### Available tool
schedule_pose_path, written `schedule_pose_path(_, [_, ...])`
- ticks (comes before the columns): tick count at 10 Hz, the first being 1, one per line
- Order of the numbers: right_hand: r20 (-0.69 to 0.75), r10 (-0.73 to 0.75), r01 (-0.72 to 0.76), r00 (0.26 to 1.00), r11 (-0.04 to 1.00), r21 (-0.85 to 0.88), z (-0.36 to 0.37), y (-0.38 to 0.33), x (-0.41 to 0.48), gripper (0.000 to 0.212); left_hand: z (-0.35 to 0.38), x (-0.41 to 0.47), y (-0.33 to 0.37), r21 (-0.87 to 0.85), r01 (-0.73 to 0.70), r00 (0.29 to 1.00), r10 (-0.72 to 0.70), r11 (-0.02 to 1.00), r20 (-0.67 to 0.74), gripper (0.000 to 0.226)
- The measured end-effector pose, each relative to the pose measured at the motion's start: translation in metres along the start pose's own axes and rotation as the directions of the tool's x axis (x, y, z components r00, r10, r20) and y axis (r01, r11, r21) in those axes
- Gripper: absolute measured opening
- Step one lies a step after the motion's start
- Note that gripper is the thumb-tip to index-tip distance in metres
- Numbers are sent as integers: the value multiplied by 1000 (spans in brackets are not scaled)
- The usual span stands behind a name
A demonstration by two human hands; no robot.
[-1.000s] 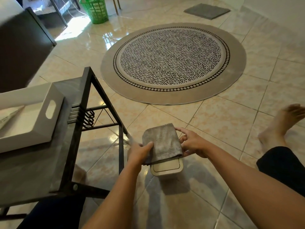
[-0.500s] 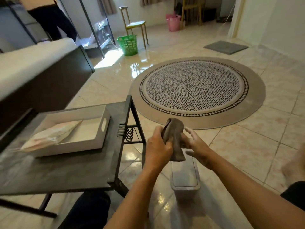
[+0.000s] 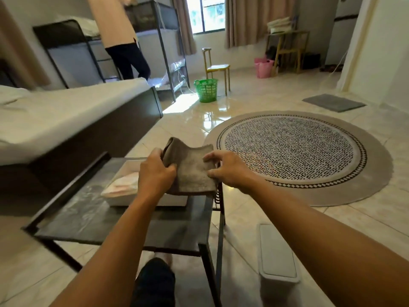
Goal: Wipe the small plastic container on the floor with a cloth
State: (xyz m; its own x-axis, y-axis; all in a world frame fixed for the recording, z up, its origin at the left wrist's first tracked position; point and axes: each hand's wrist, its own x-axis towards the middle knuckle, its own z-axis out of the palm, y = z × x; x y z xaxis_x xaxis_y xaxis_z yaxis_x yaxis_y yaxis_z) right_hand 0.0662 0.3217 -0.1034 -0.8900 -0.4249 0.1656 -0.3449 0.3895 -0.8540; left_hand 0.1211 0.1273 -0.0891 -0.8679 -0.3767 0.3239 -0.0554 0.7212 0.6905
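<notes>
Both hands, left hand (image 3: 155, 171) and right hand (image 3: 228, 170), pinch the grey cloth (image 3: 191, 168) above the table; refold it flat, then lower onto the lidded container (image 3: 277, 255).

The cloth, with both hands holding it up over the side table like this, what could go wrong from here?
1. The cloth, pinched by the left hand and right hand, could brush the white tray beneath it.
2. The plastic container sits low beside the right forearm, near the table leg; reaching down might knock it.
</notes>
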Motion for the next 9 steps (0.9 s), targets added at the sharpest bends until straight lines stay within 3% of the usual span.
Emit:
schedule_pose_path(1, [118, -9, 26, 993, 989, -143, 27, -22, 26, 59, -22, 22, -25, 138, 42, 998, -36, 989, -44, 24])
schedule_pose_path(3, [173, 41, 29, 984, 923, -384, 64, -32, 65, 46, -24, 47, -58, 308, 92, 996, -92, 947, -16, 26])
schedule_pose_path(5, [188, 60, 43, 980, 867, -497, 79, -32, 81, 29, -9, 66, -75, 403, 74, 995, -96, 912, 34, 28])
schedule_pose_path(6, [206, 51, 76, 977, 821, -567, 83, -34, 81, 12, -2, 69, -77, 452, 58, 981, -135, 890, 140, 29])
schedule_pose_path(7, [187, 18, 91, 982, 825, -558, 79, -37, 78, 30, 5, 68, -76, 491, 7, 953, -154, 871, 260, 23])
schedule_pose_path(8, [145, -32, 101, 989, 860, -500, 58, -42, 67, 45, 4, 63, -72, 530, -48, 979, -65, 847, 191, 27])
schedule_pose_path(9, [64, -92, 110, 994, 903, -416, 10, -49, 37, 50, -13, 31, -67, 397, -91, 994, 109, 913, -24, 33])
